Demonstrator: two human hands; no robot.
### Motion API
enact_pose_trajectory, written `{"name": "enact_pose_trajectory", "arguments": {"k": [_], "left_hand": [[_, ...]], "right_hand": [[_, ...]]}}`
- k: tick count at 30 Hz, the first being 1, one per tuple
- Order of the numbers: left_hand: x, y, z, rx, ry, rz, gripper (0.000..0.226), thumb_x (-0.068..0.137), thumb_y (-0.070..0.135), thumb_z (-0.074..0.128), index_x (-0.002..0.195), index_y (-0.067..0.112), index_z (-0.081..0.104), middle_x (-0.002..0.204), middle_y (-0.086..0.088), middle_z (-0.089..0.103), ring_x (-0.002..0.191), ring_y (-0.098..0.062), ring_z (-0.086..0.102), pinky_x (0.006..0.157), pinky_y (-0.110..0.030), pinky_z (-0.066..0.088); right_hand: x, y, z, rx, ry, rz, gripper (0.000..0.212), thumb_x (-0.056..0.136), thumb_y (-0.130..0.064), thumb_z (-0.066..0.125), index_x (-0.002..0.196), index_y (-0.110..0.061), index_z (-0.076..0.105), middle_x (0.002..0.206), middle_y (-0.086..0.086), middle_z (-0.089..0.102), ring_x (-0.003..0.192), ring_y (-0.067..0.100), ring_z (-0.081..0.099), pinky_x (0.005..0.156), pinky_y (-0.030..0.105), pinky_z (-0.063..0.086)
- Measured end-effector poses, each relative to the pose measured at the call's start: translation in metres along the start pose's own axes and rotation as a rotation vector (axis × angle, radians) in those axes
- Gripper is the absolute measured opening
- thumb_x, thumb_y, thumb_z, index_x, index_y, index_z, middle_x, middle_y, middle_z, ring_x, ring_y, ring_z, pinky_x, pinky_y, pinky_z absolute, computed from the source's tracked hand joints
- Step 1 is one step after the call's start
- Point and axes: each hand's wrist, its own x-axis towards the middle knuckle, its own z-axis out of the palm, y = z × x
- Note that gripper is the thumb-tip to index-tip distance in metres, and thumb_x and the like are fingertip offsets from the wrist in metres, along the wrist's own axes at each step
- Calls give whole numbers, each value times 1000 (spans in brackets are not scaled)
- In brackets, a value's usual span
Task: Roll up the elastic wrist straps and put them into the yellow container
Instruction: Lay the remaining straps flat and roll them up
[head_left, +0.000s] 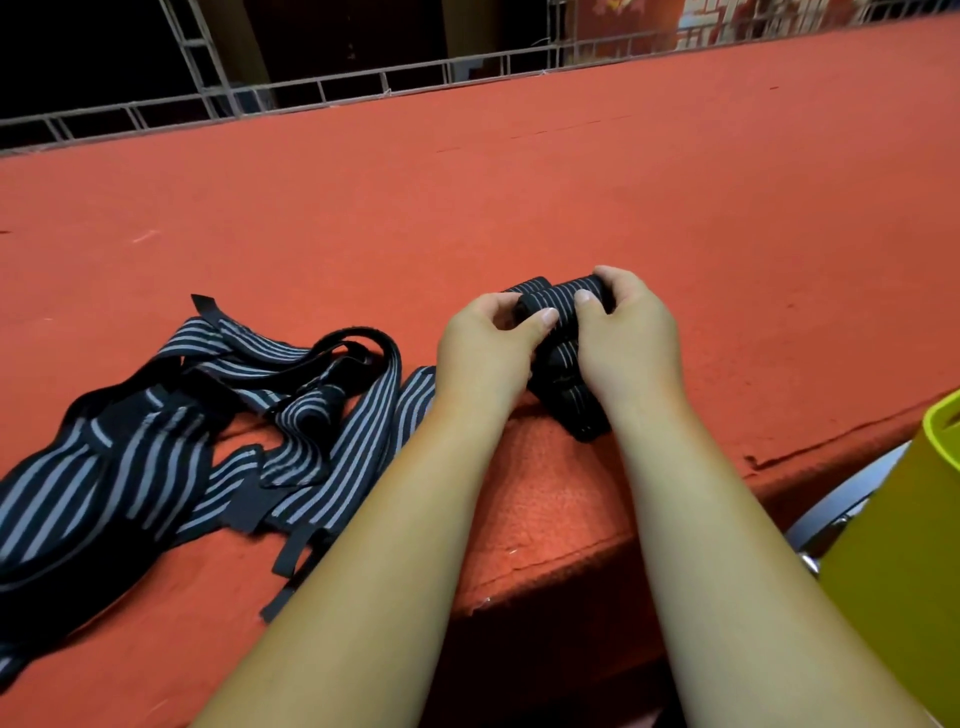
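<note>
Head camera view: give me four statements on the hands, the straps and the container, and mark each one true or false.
1. The left hand and the right hand both grip the black, grey-striped elastic strap. True.
2. The pile of loose striped straps lies to the right of the hands. False: the pile lies to their left.
3. The yellow plastic container stands on top of the red felt-covered table. False: it sits off the table's near edge, at the lower right.
4. An unrolled length of the held strap lies on the table between the wrists. True.
</note>
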Motion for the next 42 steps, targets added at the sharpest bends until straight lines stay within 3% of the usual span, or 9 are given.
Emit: {"name": "enact_pose_trajectory", "arguments": {"k": [3, 6, 10, 20, 27, 32, 35, 38, 42], "left_hand": [[-3, 0, -1, 36, 10, 17, 26, 90, 33, 83, 114, 23, 80, 105, 10, 82, 101, -11, 78, 96, -45, 63], [-6, 6, -3, 56, 12, -17, 38, 88, 43, 84, 121, 23, 76, 102, 7, 79, 94, -18, 78, 87, -46, 66], [-13, 11, -12, 32, 23, -52, 41, 102, 31, 75, 136, 10, 65, 107, 0, 72, 77, -15, 74, 59, -24, 58], [-39, 25, -93, 75, 53, -3, 21, 96, 7, 65, 104, 22, 78, 89, 1, 79, 57, -12, 61, 56, -28, 47], [-52, 19, -169, 105, 168, -30, 12, 102, 13, 68, 96, 18, 78, 77, 1, 73, 53, -10, 57, 48, -23, 43], [-51, -13, -222, 301, 269, -172, 12, 94, 17, 70, 100, 26, 75, 87, 4, 79, 77, -18, 75, 77, -44, 66], [-54, -30, -236, 495, 180, -295, 21, 87, 26, 75, 108, 28, 70, 99, 7, 78, 92, -16, 74, 89, -39, 61], [-55, -41, -241, 540, 34, -314, 54, 72, 44, 80, 122, 29, 68, 109, 12, 77, 102, -10, 73, 99, -40, 60], [-52, -53, -246, 588, -28, -258, 82, 67, 54, 82, 145, 39, 59, 136, 16, 70, 123, -9, 67, 110, -42, 54]], "right_hand": [[-2, -2, 2, -28, -6, -5, 47, 108, -20, 59, 155, -15, 57, 153, 4, 62, 142, 22, 56, 117, 30, 39], [-6, -5, 1, -29, 23, -13, 48, 106, -17, 59, 155, -15, 57, 153, 4, 62, 142, 21, 55, 115, 26, 37], [-13, -16, 0, 11, 131, -66, 45, 100, -7, 56, 143, -15, 66, 143, 1, 65, 134, 16, 58, 99, 11, 33], [-57, -67, 36, 185, 86, -246, 28, 95, -5, 58, 115, -16, 72, 116, -6, 66, 107, 5, 57, 89, 5, 36], [-87, -98, 77, 288, -203, -134, 24, 93, -9, 59, 99, -23, 77, 101, -9, 77, 102, 11, 70, 98, 34, 55], [-105, -114, 107, 209, -349, -130, 29, 95, -7, 54, 105, -25, 75, 107, -8, 76, 105, 13, 68, 97, 33, 54], [-114, -116, 126, 78, -486, -84, 32, 96, -8, 51, 114, -25, 72, 119, -3, 74, 110, 21, 69, 95, 33, 54], [-120, -114, 142, -156, -640, -20, 41, 98, -21, 57, 139, -16, 59, 138, 6, 65, 121, 28, 65, 96, 34, 51], [-125, -112, 151, -274, -715, 30, 65, 95, -43, 71, 148, -13, 47, 130, 2, 63, 107, 23, 62, 82, 35, 48]]}}
